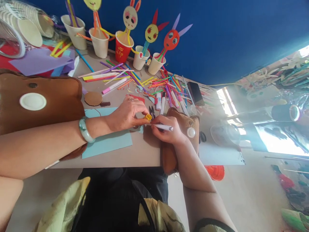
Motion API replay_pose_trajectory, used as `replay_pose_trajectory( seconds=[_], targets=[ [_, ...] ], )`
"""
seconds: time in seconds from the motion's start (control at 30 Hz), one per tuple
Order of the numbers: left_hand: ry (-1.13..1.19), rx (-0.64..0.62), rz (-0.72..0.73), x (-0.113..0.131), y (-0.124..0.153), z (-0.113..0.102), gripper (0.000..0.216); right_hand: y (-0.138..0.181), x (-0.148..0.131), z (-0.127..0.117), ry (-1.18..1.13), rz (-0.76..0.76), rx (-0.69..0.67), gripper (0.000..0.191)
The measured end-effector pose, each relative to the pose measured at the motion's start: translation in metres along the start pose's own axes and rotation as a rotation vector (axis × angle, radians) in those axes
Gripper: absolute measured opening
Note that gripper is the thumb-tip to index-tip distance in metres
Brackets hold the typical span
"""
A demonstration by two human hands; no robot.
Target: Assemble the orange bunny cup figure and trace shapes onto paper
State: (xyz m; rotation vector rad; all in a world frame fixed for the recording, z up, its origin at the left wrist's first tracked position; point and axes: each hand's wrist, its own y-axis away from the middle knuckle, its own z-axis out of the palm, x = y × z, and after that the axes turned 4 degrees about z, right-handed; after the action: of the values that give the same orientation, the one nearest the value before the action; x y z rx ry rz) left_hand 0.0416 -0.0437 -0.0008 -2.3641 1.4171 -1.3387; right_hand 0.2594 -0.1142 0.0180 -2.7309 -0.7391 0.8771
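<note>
My left hand (130,112), with a ring on a finger and a jade-green bangle (86,129) at the wrist, pinches a small round yellow piece (148,117). In my right hand (169,129) is a white pen (164,127), its tip end turned toward the yellow piece. Whether the tip touches it I cannot tell. Just beyond my fingertips lie dark-bladed scissors (152,111). A light blue paper sheet (108,145) lies under my left wrist, and a brown cushion (170,154) is under my right forearm.
Paper cups (155,64) bearing stick puppets with round faces line the blue wall. Scattered colored sticks (166,82), markers (116,86) and a phone (195,93) cover the back of the table. A cardboard disc (93,98) lies near the left brown cushion (55,87).
</note>
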Motion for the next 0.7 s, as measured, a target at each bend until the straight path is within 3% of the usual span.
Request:
replay_pose_trajectory(
  seconds=[0.7],
  targets=[
    [0.005,0.026,-0.006,0.0015,0.0002,0.0011,0.040,0.0017,0.0014,0.0022,-0.023,0.013,-0.037,0.003]
  ],
)
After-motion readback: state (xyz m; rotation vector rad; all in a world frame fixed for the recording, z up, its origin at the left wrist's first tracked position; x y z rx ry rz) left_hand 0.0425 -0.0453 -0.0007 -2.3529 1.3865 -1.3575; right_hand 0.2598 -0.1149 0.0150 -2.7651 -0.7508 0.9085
